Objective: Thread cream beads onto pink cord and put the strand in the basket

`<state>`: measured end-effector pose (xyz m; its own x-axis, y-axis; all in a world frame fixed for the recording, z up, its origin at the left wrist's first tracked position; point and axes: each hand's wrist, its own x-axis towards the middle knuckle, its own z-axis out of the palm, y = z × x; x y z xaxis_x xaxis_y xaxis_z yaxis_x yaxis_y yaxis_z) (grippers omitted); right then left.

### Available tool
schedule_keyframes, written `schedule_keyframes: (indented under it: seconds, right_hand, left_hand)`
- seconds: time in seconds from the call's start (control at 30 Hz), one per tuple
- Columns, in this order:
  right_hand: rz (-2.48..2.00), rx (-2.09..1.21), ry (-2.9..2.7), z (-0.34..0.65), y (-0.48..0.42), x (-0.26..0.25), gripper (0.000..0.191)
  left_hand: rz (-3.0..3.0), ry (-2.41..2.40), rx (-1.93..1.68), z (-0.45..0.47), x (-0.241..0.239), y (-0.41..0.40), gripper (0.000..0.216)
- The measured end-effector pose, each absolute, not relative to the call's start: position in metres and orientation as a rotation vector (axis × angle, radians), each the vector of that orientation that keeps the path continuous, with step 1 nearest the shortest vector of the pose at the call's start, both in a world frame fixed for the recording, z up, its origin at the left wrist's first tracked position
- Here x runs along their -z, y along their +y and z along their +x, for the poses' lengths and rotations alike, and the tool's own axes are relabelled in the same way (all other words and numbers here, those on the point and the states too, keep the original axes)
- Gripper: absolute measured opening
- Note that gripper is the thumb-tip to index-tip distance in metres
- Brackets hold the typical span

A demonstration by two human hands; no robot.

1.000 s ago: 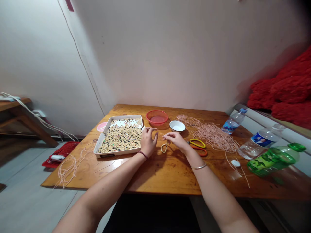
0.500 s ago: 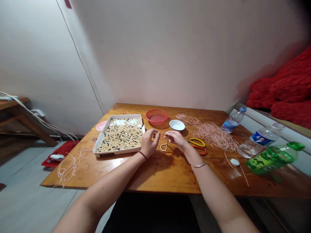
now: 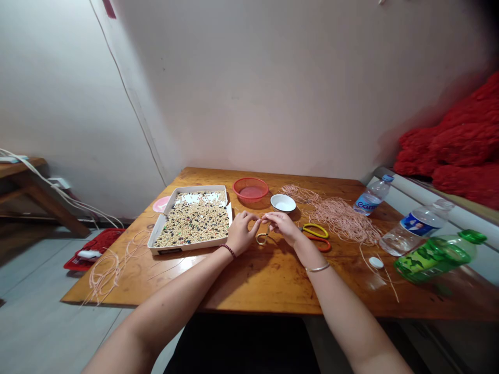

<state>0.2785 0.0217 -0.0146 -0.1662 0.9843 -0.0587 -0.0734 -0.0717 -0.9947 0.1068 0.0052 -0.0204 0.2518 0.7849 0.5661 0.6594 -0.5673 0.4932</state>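
Table [image 3: 273, 280]: wooden, bearing the tray, cords and tools.
Tray [image 3: 195, 245]: white, just beside the left hand; its low walls presumably stop beads rolling.
Cords [image 3: 339, 218]: pink, heaped beyond the right hand, seemingly within easy reach.
Left hand [image 3: 241, 232]: fingertips narrowed, meeting or nearly meeting the right's; cannot tell what they hold.
Right hand [image 3: 285, 226]: pinching the loop, apparently to steady it.
Scissors [image 3: 316, 225]: yellow and orange handles, beside the right wrist.
Loop [image 3: 261, 243]: beaded, hanging beneath the right fingertips.
Beads [image 3: 195, 218]: mostly cream, spread across the tray.
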Motion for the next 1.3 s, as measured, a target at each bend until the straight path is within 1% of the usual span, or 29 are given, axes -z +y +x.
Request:
schedule_keyframes:
  seconds: [0.2,0.3,0.4,0.5,0.67,0.9,1.13,1.3]
  right_hand:
    - [-1.165,-1.306,-1.232,0.2785,0.0217,0.0150,0.030]
    - [-1.163,-1.307,-1.225,0.2787,0.0223,0.0161,0.033]
    - [-1.178,-1.295,-1.226,0.2786,0.0233,0.0173,0.035]
    - [-1.180,-1.286,-1.228,0.2777,0.0228,0.0164,0.036]
    - [-1.141,-1.269,-1.250,0.2759,0.0189,0.0121,0.035]
    - [-1.175,-1.280,-1.245,0.2744,0.0173,0.0132,0.031]
    - [-1.197,-1.239,-1.266,0.2708,0.0151,0.0106,0.037]
    - [-1.169,-1.215,-1.265,0.2695,0.0157,0.0112,0.036]
  left_hand:
    - [2.330,1.381,-1.251,0.1059,0.0191,0.0034,0.022]
    - [2.377,1.291,-1.274,0.1057,0.0193,0.0026,0.023]
    - [2.455,1.159,-1.219,0.1066,0.0199,0.0001,0.021]
    - [2.465,1.125,-1.163,0.1084,0.0209,-0.0021,0.020]
    - [2.411,1.149,-1.173,0.1098,0.0213,-0.0005,0.017]
    - [2.203,1.224,-1.152,0.1103,0.0197,0.0028,0.020]
    - [2.173,1.283,-1.192,0.1104,0.0220,0.0049,0.022]
    - [2.163,1.301,-1.207,0.1099,0.0227,0.0065,0.020]
